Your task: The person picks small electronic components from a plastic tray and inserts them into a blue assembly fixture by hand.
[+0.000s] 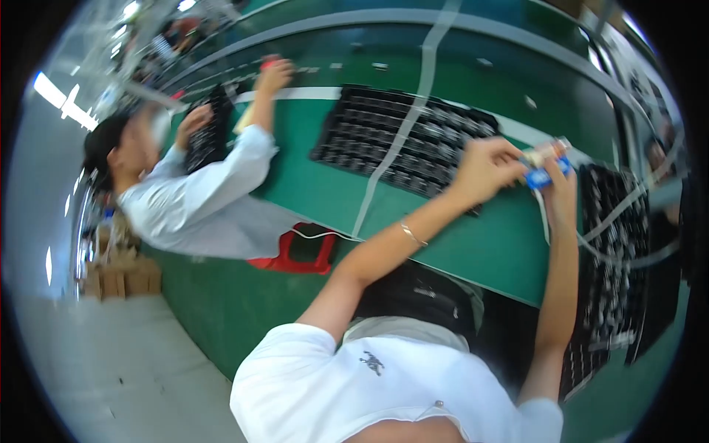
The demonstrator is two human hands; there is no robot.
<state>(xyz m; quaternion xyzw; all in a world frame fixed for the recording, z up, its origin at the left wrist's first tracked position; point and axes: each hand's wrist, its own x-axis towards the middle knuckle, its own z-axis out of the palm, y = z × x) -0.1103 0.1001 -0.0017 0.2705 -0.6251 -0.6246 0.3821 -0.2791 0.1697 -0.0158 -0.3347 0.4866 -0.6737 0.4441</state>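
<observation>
My right hand (pixel 563 193) is closed on a small blue block (pixel 539 178), held just above the right part of the green bench. Against the block's upper side sits a pale and orange piece (pixel 546 152), too blurred to name. From the left, my left hand (pixel 487 168) reaches in with its fingers pinched at the near edge of these pieces. What lies between its fingertips, if anything, I cannot make out. Below and left of my left hand, a black tray (pixel 369 133) with rows of compartments lies on the bench (pixel 295 177).
More black trays (pixel 617 214) stand at my right. A pale strap or tube (pixel 413 118) hangs across the view before the tray. On the left a co-worker (pixel 199 192) reaches over the bench with a red thing in one hand. A red stool (pixel 306 255) stands below.
</observation>
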